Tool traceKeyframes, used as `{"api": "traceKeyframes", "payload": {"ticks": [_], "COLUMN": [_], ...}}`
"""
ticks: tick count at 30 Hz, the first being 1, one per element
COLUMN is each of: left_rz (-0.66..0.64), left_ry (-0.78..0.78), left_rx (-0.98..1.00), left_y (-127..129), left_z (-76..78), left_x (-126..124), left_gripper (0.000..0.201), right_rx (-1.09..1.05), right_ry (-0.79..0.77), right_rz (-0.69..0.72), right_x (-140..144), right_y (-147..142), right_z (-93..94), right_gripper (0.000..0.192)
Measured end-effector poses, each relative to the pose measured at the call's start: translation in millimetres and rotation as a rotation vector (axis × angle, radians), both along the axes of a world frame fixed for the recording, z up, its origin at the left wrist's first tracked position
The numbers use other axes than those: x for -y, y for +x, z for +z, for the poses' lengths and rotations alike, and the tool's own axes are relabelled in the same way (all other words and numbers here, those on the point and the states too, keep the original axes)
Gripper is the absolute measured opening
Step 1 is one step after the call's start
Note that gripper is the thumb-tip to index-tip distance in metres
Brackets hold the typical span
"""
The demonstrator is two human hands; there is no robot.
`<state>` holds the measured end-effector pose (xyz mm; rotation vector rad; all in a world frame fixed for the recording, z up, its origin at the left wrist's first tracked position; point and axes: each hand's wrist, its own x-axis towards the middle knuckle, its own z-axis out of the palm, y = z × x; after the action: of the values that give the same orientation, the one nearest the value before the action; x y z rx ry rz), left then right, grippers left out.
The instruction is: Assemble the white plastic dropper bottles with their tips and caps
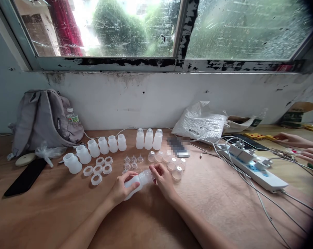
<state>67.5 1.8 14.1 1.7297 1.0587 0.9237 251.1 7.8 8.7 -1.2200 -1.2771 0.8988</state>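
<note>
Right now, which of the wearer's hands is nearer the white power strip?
Right: the right hand is left of the power strip, the left hand farther left, on the bottle.

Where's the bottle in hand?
Head view, lower middle: bottle, left hand around its body, right hand at its top; left of the clear caps, right of the white rings.

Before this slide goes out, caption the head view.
Left hand holds a tilted bottle, right hand at its top; rings, teats, clear caps and more bottles beyond.

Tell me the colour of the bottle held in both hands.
The bottle is a cloudy, translucent white, seen best in the head view, the only one here.
</note>
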Motion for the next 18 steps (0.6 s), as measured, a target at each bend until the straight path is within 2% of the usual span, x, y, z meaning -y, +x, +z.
{"api": "traceKeyframes", "payload": {"ticks": [5,13,18], "left_rz": [-0.025,-0.056,-0.027], "left_ry": [-0.034,-0.142,-0.157], "left_rx": [-0.008,0.151,0.198], "left_y": [0,0,2], "left_z": [-2.9,-5.2,-11.1], "left_x": [-1,-3,-6], "left_gripper": [0.035,0.032,0.032], "right_rx": [0.099,0.21,0.312], "right_ry": [-0.038,0.027,0.097], "right_rz": [-0.011,-0.011,0.074], "right_x": [2,2,4], "right_y": [-1,1,4], "right_z": [0.5,-1.4,-4.1], "right_gripper": [0.035,0.037,0.031]}}
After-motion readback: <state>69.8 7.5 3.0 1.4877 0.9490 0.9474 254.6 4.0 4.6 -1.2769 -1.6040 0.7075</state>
